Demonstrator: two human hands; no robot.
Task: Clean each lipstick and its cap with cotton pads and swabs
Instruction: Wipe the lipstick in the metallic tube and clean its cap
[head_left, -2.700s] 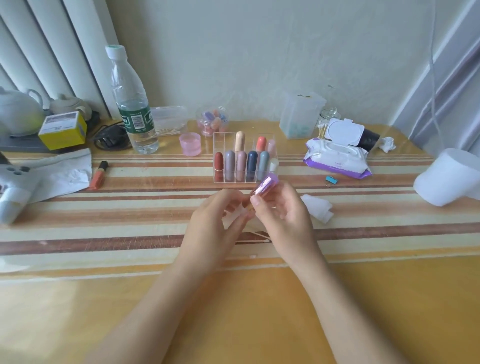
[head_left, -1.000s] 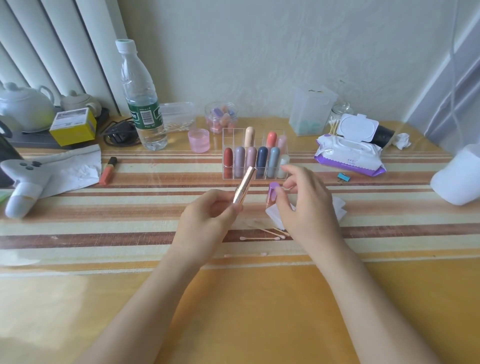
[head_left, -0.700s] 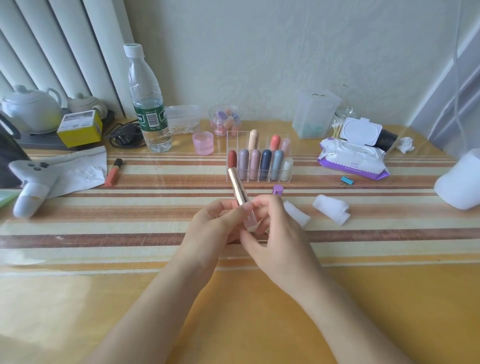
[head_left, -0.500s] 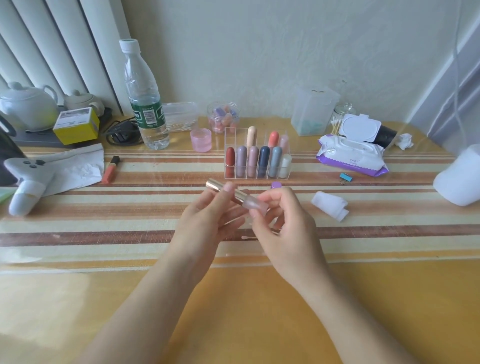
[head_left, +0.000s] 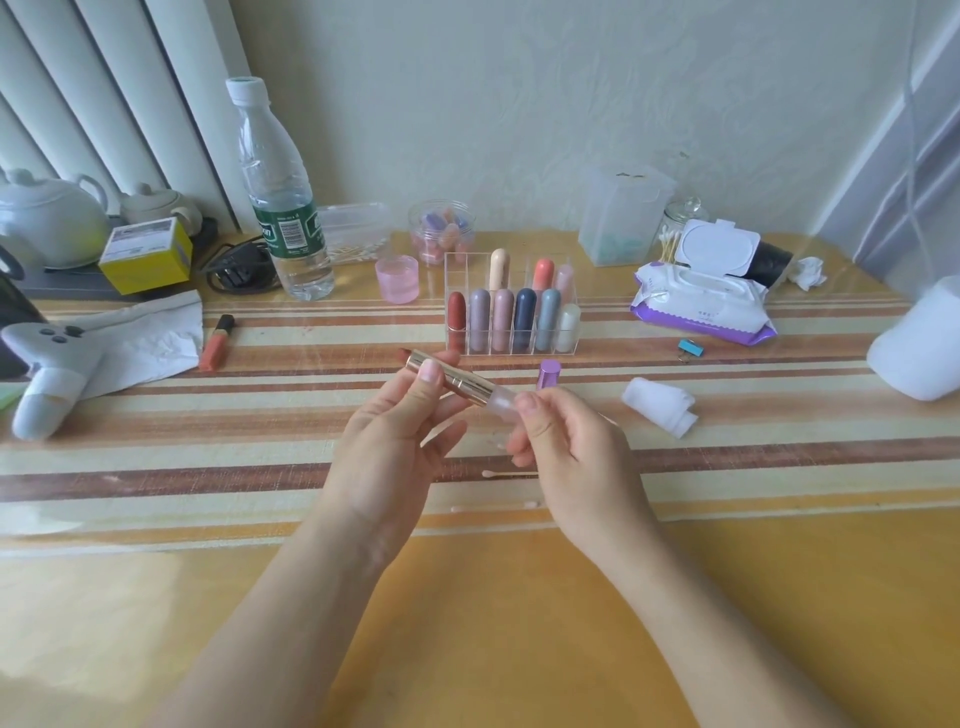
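Pinching gold lipstick (head_left: 457, 384), left hand (head_left: 384, 447) and right hand (head_left: 571, 452), near organizer (head_left: 470, 270).

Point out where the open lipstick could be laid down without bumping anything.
Bare striped cloth lies left of the left hand, between it and the orange lipstick and crumpled paper. The yellow tabletop beside the forearms is bare too. Another gap runs between the cotton pad and white container. Crowded: swabs and purple cap near the held lipstick, and the back row.
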